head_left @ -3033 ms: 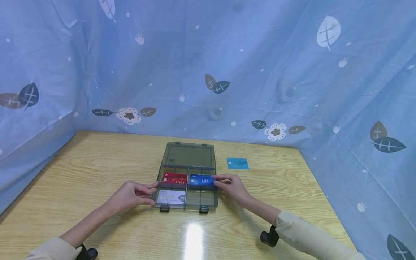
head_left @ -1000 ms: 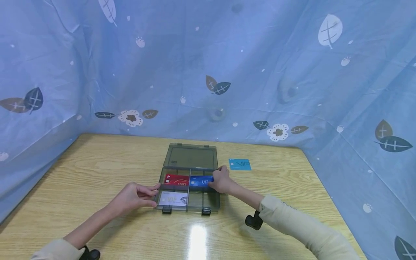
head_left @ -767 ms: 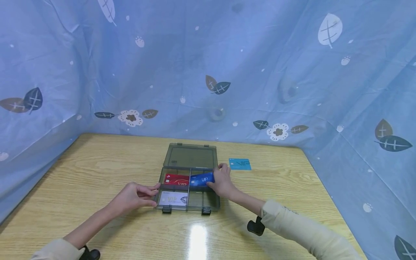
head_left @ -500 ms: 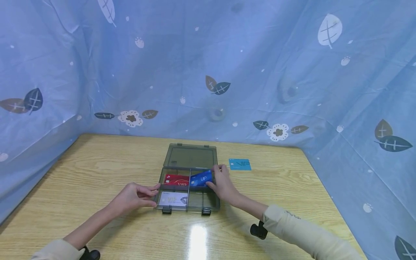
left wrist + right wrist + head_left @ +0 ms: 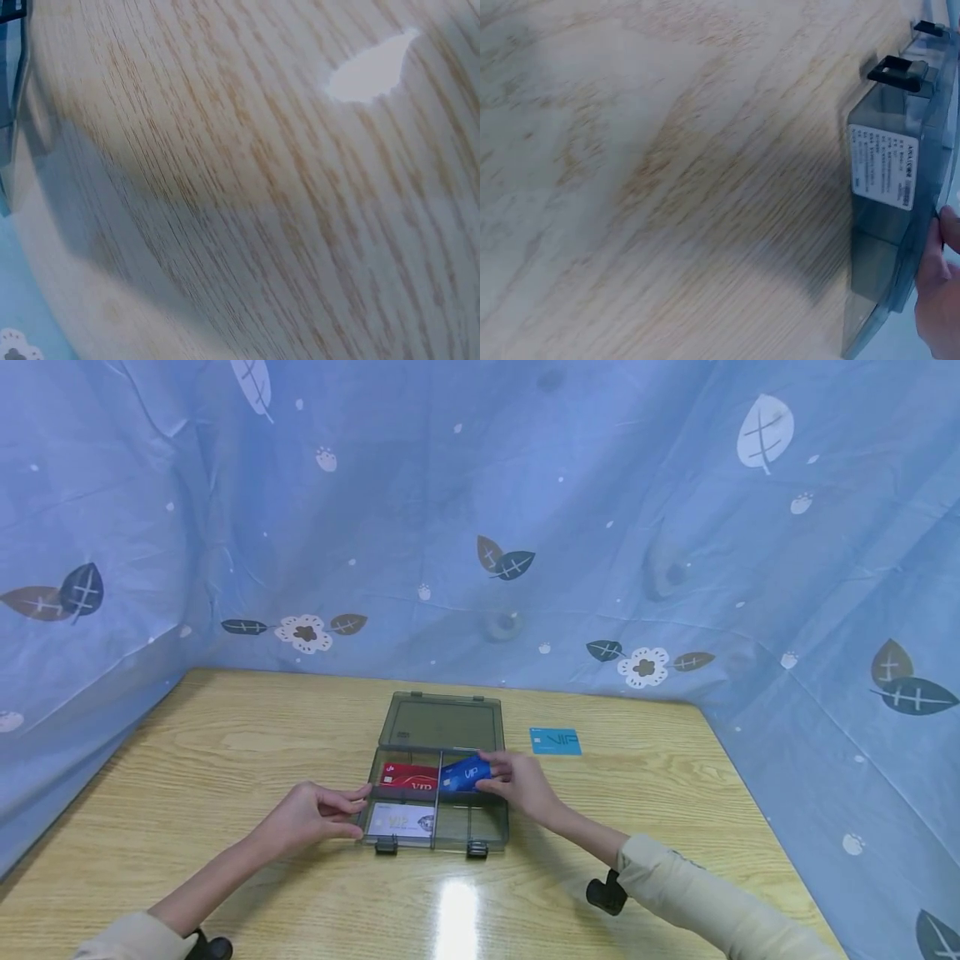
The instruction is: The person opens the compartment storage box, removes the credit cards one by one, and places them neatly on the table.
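Observation:
A translucent dark plastic organizer box lies with its lid folded back on the wooden table. My right hand pinches the right end of a blue VIP card, which sits slanted in the back right compartment, its right end higher in the head view. In the right wrist view the box's labelled side and part of the hand show. The left hand touches the box's left side with its fingertips, thumb near the front corner. A red VIP card lies back left, a white VIP card front left.
A light blue VIP card lies on the table right of the lid. Two latches stick out at the box's front edge. A blue patterned cloth hangs around the table's back and sides.
The blue card has gone from lying level to slanting, its right end raised. My right hand has shifted its grip on that end. The left hand stays at the box's side.

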### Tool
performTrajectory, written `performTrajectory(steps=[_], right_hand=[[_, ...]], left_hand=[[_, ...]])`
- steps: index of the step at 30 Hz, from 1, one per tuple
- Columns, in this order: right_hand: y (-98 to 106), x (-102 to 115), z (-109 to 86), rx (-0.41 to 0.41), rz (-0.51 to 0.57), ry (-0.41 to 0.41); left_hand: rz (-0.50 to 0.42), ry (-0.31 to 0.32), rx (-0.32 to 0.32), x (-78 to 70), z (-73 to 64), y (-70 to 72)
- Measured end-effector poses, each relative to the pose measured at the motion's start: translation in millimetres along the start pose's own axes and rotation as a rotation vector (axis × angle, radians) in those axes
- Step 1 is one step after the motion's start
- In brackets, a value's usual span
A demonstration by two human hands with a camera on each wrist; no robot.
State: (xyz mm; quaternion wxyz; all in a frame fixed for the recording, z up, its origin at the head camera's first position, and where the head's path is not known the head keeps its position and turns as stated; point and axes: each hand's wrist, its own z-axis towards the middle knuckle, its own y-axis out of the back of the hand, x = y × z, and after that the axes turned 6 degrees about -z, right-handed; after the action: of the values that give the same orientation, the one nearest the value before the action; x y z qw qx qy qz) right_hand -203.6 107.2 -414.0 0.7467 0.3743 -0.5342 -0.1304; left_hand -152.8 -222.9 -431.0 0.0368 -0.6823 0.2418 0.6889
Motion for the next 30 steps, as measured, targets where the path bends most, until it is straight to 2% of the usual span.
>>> performTrajectory(steps=[2,8,12,21,26,30], right_hand=[[1,-2,-0.7,-0.005,0.038,-0.026],[9,-10,-3.9,-0.015,0.258,-0.202],[15,-18,-8.2,-0.014,0.343,-0.266],[22,-33,-16.5,-0.028,0.479,-0.302],[25,-37,-20.0,-0.029,0.491,-0.321],[29,-41,-23.8,0.012,0.501,-0.309]], left_hand=[[0.000,0.000,-0.001,0.4,-0.1,0.0],[0.004,-0.003,-0.002,0.9,0.2,-0.5],[0.001,-0.008,0.002,0.7,0.5,-1.0],[0.000,-0.005,0.009,-0.2,0.5,-0.7],[-0.005,0.003,0.006,-0.7,0.2,-0.6],[-0.003,0.003,0.004,-0.4,-0.4,-0.2]])
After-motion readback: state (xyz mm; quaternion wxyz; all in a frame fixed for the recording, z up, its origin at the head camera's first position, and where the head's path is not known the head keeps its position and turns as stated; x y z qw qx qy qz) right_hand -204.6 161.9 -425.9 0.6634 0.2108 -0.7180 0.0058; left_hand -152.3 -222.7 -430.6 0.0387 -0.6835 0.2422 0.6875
